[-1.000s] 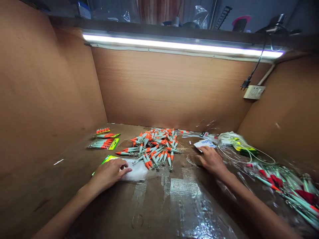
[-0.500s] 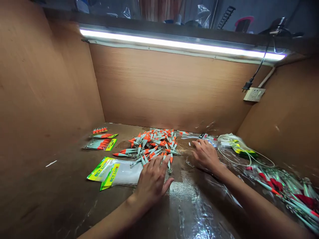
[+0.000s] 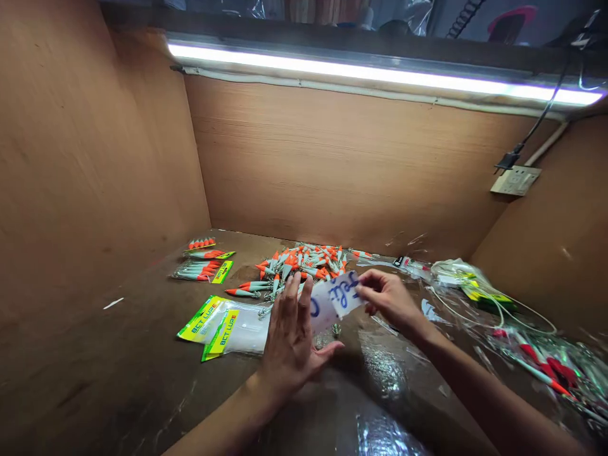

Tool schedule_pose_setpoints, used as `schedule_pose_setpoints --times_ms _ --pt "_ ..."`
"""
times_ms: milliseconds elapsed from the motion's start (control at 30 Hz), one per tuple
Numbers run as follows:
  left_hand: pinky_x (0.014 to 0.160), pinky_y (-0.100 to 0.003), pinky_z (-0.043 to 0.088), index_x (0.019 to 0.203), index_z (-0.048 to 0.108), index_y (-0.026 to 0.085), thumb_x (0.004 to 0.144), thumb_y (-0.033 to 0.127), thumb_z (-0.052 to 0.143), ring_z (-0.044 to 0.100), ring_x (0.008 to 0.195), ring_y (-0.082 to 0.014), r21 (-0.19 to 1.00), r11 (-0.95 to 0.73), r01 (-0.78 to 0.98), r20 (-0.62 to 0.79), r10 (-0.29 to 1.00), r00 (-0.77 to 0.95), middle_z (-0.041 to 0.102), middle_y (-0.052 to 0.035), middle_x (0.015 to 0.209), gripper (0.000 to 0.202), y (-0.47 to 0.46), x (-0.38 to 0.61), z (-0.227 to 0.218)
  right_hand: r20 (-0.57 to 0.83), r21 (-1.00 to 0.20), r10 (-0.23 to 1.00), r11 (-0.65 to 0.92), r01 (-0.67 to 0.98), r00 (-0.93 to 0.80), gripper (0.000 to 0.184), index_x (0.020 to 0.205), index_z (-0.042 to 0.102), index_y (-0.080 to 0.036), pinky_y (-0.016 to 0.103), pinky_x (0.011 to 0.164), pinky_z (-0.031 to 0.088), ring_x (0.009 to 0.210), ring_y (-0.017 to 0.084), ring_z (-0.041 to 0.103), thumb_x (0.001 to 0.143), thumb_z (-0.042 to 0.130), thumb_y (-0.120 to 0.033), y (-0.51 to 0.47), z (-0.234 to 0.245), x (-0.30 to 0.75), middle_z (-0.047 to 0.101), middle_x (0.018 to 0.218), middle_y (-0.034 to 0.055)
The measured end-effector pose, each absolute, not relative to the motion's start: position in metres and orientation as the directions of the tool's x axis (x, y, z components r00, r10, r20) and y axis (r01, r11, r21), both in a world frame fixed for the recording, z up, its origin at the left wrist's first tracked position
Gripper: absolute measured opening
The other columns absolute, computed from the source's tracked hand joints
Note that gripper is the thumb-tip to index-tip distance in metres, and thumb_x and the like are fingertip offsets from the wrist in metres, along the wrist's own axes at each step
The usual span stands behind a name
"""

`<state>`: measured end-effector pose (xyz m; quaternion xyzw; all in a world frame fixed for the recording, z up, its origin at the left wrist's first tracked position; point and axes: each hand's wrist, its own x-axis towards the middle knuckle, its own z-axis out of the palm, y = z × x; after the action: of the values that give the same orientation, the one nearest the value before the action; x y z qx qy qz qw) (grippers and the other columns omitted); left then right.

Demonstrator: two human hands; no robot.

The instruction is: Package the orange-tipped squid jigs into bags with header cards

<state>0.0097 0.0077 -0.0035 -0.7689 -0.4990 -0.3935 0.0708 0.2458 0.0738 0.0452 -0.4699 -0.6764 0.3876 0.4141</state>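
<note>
A white paper slip with blue handwriting (image 3: 344, 295) is pinched at its right end between the thumb and fingers of my right hand (image 3: 387, 297). The slip is held up in front of a pile of orange and pale-blue fishing lures (image 3: 308, 258). My left hand (image 3: 292, 342) stands at the slip's left end, fingers stretched out and thumb apart. Whether those fingers touch the paper I cannot tell. Just left of this hand lie clear bags with yellow BCT LURE headers (image 3: 227, 329), partly covered by it.
Several packed lures (image 3: 199, 269) lie at the back left. On the right are a bundle of white cord and bags (image 3: 456, 275) and red and silver lures (image 3: 546, 361). A black plug (image 3: 509, 158) hangs by a wall socket (image 3: 515, 180). Wooden panels enclose the table (image 3: 142, 361).
My right hand has picked up the paper slip from the table and brought it left toward my left hand. My left hand has stayed beside the bags. The view has shifted slightly.
</note>
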Motion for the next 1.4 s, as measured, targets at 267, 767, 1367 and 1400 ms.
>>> schedule_pose_setpoints --times_ms 267,767,1367,1400 --pt "0.095 -0.045 0.052 0.154 0.023 0.027 0.074 0.031 0.078 0.06 0.118 -0.0327 0.389 -0.334 0.858 0.548 0.833 0.076 0.058 -0.011 0.133 0.097 0.036 -0.027 -0.001 0.303 -0.581 0.893 0.451 0.678 -0.333 0.033 0.104 0.07 -0.018 0.031 0.075 0.052 0.091 0.022 0.066 0.097 0.048 -0.042 0.12 0.014 0.216 0.071 0.101 0.0094" --pt "0.103 -0.045 0.048 0.152 0.028 0.026 0.075 0.025 0.073 0.055 0.123 -0.0305 0.428 -0.443 0.788 0.578 0.804 0.138 0.054 -0.0096 0.137 0.089 0.035 -0.028 0.006 0.329 -0.751 0.936 0.339 0.566 -0.124 0.038 0.091 0.072 -0.013 0.028 0.058 0.048 0.062 0.016 0.059 0.085 0.06 -0.048 0.132 0.026 0.293 0.068 0.074 0.0039" --pt "0.102 -0.045 0.048 0.153 0.028 0.028 0.068 0.018 0.069 0.052 0.125 -0.0307 0.257 -0.594 0.762 0.479 0.764 0.433 0.054 -0.009 0.138 0.095 0.01 0.003 -0.002 0.592 -0.107 0.585 0.739 0.665 -0.555 0.017 0.102 0.075 -0.027 0.04 0.082 0.042 0.086 0.024 0.057 0.099 0.058 -0.03 0.021 0.022 0.249 0.074 0.088 0.0058" --pt "0.102 -0.046 0.049 0.152 0.029 0.028 0.068 0.018 0.069 0.053 0.124 -0.031 0.255 -0.602 0.757 0.477 0.759 0.443 0.055 -0.0091 0.136 0.094 0.009 0.005 -0.002 0.58 -0.066 0.581 0.732 0.679 -0.571 0.017 0.101 0.074 -0.027 0.04 0.083 0.041 0.086 0.024 0.056 0.099 0.057 -0.03 0.021 0.017 0.243 0.074 0.086 0.0056"
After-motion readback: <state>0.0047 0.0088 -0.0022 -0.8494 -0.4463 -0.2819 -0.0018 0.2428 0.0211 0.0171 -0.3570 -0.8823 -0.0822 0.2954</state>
